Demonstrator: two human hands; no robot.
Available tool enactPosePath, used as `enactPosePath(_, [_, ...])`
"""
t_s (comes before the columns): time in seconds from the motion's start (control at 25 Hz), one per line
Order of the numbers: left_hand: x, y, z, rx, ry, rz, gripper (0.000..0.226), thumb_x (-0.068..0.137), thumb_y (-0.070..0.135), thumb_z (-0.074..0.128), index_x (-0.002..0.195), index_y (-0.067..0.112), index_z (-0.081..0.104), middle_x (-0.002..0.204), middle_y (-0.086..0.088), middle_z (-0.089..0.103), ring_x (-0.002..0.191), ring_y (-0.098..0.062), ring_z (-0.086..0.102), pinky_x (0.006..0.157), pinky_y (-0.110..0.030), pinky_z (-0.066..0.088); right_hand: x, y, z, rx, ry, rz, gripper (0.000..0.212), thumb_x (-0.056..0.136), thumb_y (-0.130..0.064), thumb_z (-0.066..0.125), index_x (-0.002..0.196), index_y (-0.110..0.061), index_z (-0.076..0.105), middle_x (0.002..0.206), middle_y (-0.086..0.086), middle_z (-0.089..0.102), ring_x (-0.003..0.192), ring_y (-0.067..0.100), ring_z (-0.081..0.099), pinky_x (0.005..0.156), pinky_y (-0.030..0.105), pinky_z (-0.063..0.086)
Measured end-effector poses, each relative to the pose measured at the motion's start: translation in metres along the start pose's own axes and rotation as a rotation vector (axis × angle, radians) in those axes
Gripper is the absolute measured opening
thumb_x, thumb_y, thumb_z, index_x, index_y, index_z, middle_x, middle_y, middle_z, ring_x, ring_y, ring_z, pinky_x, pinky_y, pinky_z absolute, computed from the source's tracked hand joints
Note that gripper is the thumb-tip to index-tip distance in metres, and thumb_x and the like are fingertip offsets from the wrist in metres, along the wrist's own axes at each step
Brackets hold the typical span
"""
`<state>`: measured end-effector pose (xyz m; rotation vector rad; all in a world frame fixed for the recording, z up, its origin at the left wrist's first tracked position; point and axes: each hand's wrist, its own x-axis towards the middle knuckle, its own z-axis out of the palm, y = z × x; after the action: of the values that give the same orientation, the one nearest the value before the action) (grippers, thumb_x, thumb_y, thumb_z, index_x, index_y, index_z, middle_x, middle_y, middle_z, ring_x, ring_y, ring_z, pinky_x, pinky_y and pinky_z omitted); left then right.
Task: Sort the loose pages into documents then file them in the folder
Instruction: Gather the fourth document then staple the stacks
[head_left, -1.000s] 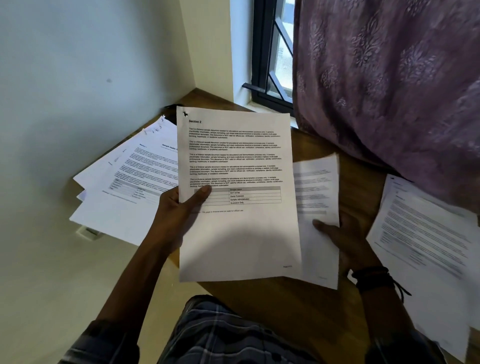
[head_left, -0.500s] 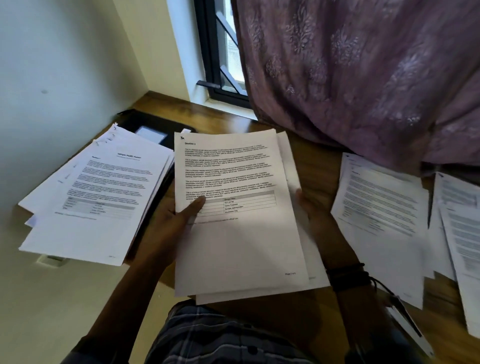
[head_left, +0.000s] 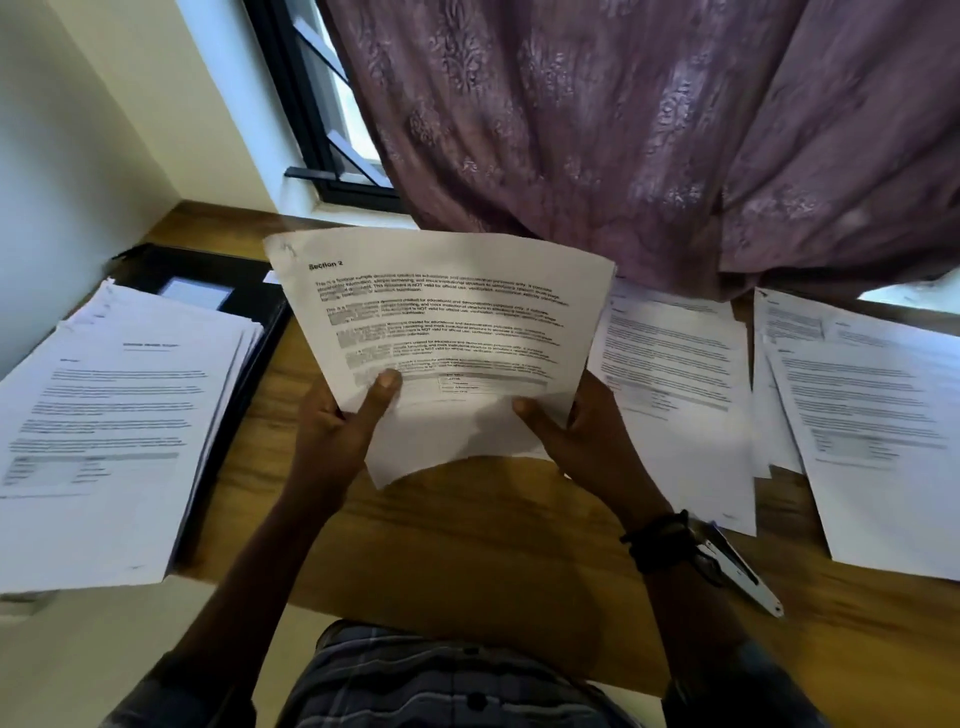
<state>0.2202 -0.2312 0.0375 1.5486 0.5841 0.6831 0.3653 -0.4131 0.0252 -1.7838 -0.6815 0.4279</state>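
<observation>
Above desk centre: Section 2 pages (head_left: 447, 322), bowed, raised off the desk (head_left: 467, 525). Left hand (head_left: 337, 436) pinches the lower left edge, thumb on top; right hand (head_left: 582, 441) pinches the lower right. A second ago the right hand held its page apart; now the sheets are merged, likely one document gathered. Black folder (head_left: 218, 275): far left, partly under a paper stack (head_left: 119, 415), unfilled.

A room in a home: a wooden desk (head_left: 467, 519) pushed against a black-framed window (head_left: 311, 130), a purple patterned curtain (head_left: 623, 130), plain pale walls (head_left: 62, 130), printed pages (head_left: 114, 415) in piles.
</observation>
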Motion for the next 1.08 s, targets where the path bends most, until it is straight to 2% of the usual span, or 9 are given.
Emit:
enactPosePath(0.16, [0.003,-0.011,0.004,0.034,-0.073,-0.046,0.030,0.094,0.011,0.061,0.112,0.034,0.063,0.107,0.023,0.071,0.099,-0.006,0.069,0.071,-0.023,0.057,-0.007,0.006,-0.002,0.003,0.013,-0.011,0.040,0.093,-0.016,0.063,0.131,-0.025,0.051,0.117,-0.017,0.061,0.105,-0.003,0.060,0.091,0.029,0.056])
enactPosePath(0.32, [0.007,-0.009,0.004,0.115,-0.057,-0.020,0.023,0.092,0.016,0.064,0.111,0.030,0.065,0.099,0.029,0.071,0.097,-0.002,0.068,0.071,-0.017,0.055,-0.007,0.031,-0.018,-0.017,0.088,0.068,0.024,0.096,-0.038,0.056,0.119,-0.040,0.054,0.120,-0.018,0.062,0.111,0.004,0.060,0.098,0.039,0.051])
enactPosePath(0.44, [0.007,-0.005,-0.002,0.113,-0.036,-0.029,0.021,0.092,0.017,0.064,0.108,0.030,0.065,0.096,0.031,0.071,0.095,0.002,0.068,0.072,-0.015,0.056,-0.010,0.079,-0.043,-0.447,0.211,0.226,0.063,0.091,-0.061,0.048,0.141,-0.023,0.044,0.146,0.003,0.047,0.135,0.022,0.043,0.110,0.053,0.038])
enactPosePath(0.52, [0.004,-0.005,-0.007,0.088,-0.016,-0.060,0.022,0.091,0.017,0.064,0.103,0.036,0.065,0.096,0.031,0.071,0.096,0.002,0.067,0.070,-0.015,0.056,-0.016,0.100,-0.054,-0.762,0.154,0.367,0.071,0.090,-0.061,0.046,0.148,-0.022,0.034,0.157,0.010,0.028,0.146,0.033,0.022,0.115,0.060,0.021])
enactPosePath(0.6, [0.001,-0.003,-0.010,0.063,0.001,-0.077,0.026,0.091,0.017,0.064,0.097,0.042,0.067,0.099,0.030,0.070,0.098,0.002,0.067,0.075,-0.020,0.055,-0.025,0.104,-0.050,-0.875,0.069,0.376,0.072,0.088,-0.064,0.042,0.149,-0.026,0.033,0.161,0.008,0.019,0.147,0.032,0.016,0.116,0.059,0.016])
enactPosePath(0.76, [0.000,-0.003,-0.015,0.038,0.030,-0.087,0.027,0.092,0.014,0.064,0.099,0.039,0.067,0.102,0.026,0.071,0.098,0.002,0.067,0.084,-0.029,0.051,-0.040,0.081,-0.004,-0.865,-0.124,0.075,0.065,0.084,-0.060,0.050,0.140,-0.028,0.048,0.152,0.005,0.038,0.135,0.029,0.036,0.107,0.051,0.032])
enactPosePath(0.84, [0.000,-0.004,-0.016,0.033,0.061,-0.087,0.025,0.091,0.014,0.065,0.102,0.036,0.066,0.101,0.024,0.071,0.098,0.001,0.067,0.083,-0.028,0.052,-0.038,0.075,0.011,-0.764,-0.154,0.035,0.062,0.084,-0.051,0.058,0.137,-0.020,0.050,0.143,0.005,0.047,0.128,0.027,0.044,0.102,0.047,0.040])
enactPosePath(0.96, [0.000,-0.002,-0.022,0.016,0.093,-0.100,0.023,0.092,0.014,0.064,0.110,0.029,0.066,0.098,0.026,0.072,0.094,0.004,0.068,0.075,-0.016,0.053,-0.026,0.071,0.005,-0.645,0.040,0.062,0.065,0.085,-0.038,0.065,0.141,-0.012,0.045,0.137,0.011,0.048,0.126,0.029,0.044,0.102,0.044,0.043])
enactPosePath(1.08, [-0.003,0.000,-0.025,0.014,0.097,-0.107,0.023,0.092,0.012,0.063,0.109,0.027,0.064,0.093,0.031,0.071,0.090,0.008,0.067,0.069,-0.009,0.052,-0.010,0.067,-0.020,-0.684,0.176,0.260,0.079,0.081,-0.042,0.074,0.142,-0.007,0.037,0.139,0.016,0.040,0.128,0.033,0.037,0.101,0.045,0.039])
